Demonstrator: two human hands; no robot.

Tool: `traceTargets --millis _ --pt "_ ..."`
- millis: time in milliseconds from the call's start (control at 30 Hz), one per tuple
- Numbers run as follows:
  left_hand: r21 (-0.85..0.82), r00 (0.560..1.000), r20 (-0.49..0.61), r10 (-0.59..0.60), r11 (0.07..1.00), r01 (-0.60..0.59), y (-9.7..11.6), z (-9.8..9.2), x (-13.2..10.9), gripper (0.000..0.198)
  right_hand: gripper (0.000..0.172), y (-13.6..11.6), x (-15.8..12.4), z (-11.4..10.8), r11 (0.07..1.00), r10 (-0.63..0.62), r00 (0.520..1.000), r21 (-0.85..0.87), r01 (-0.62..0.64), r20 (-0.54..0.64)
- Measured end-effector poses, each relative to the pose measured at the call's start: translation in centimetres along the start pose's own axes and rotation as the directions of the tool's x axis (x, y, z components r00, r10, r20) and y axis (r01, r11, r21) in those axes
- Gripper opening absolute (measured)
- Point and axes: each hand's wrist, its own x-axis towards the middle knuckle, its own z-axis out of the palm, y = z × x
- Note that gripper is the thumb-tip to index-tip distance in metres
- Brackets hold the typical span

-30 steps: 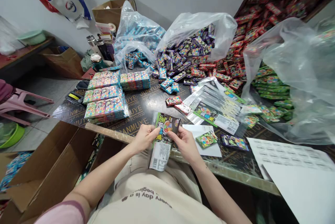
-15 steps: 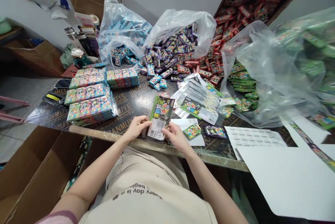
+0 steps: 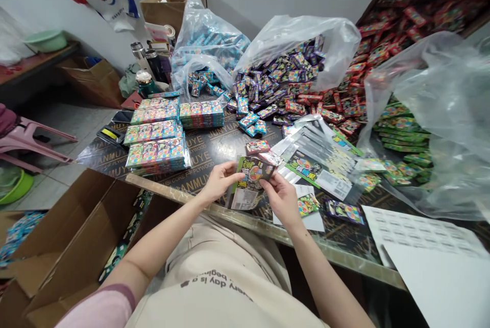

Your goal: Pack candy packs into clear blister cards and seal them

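Observation:
A black-and-green printed candy pouch [image 3: 248,196] is held up over the table's front edge. My left hand [image 3: 221,181] pinches its left side. The fingers of my right hand [image 3: 282,198] grip its upper right edge. Just beyond lie small red packets [image 3: 257,146]. More flat pouches [image 3: 304,167] are fanned out right of my right hand. A green packet [image 3: 307,205] rests on white paper beside that hand, and a purple packet [image 3: 344,211] lies farther right. Whether anything is inside the held pouch, I cannot tell.
Stacks of filled clear packs [image 3: 156,151] stand at left. Plastic bags of blue [image 3: 209,44], purple [image 3: 302,60] and green packets [image 3: 400,129] line the back, with loose red packets [image 3: 348,100] between. White label sheets [image 3: 421,231] lie at right. An open cardboard box [image 3: 72,246] sits below left.
My view has swung left, so the table appears shifted right. My hands have moved up along the pouch toward its top, and the pouch's upper part now looks tilted or bent.

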Motion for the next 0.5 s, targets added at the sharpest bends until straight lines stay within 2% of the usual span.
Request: traceTargets --millis 67,167,233,300,367,433,500 --pt "-0.001 1.000 0.007 0.019 1.000 -0.019 0.6 0.2 0.1 0.034 0.030 -0.8 0.5 0.5 0.997 -0.004 1.000 0.083 0.006 -0.017" --pt "-0.063 0.999 0.045 -0.018 0.998 0.020 1.1 1.3 -0.1 0.032 0.028 -2.0 1.3 1.4 0.953 0.039 0.991 0.303 0.003 -0.131" --pt "-0.190 0.998 -0.056 -0.032 0.982 0.021 1.3 2.4 -0.3 0.032 0.020 -2.7 1.7 2.0 0.915 0.109 0.979 0.402 -0.031 -0.173" --pt "-0.334 0.975 -0.208 -0.073 0.943 0.000 1.7 3.3 -0.4 0.029 0.008 -3.2 1.9 2.3 0.883 0.180 0.974 0.459 -0.099 -0.136" --pt "-0.419 0.949 -0.279 -0.145 0.908 0.015 2.3 3.7 -0.2 0.025 0.009 -3.7 2.0 2.4 0.854 0.222 0.974 0.490 -0.172 -0.045" --pt "-0.441 0.946 -0.240 -0.218 0.893 0.094 3.0 3.4 0.4 0.018 0.011 -3.8 2.0 2.2 0.858 0.222 0.975 0.470 -0.208 0.026" --pt "-0.413 0.949 -0.194 -0.249 0.898 0.152 3.7 2.8 0.9 0.014 0.011 -3.7 1.9 1.8 0.908 0.163 0.987 0.389 -0.155 0.014"
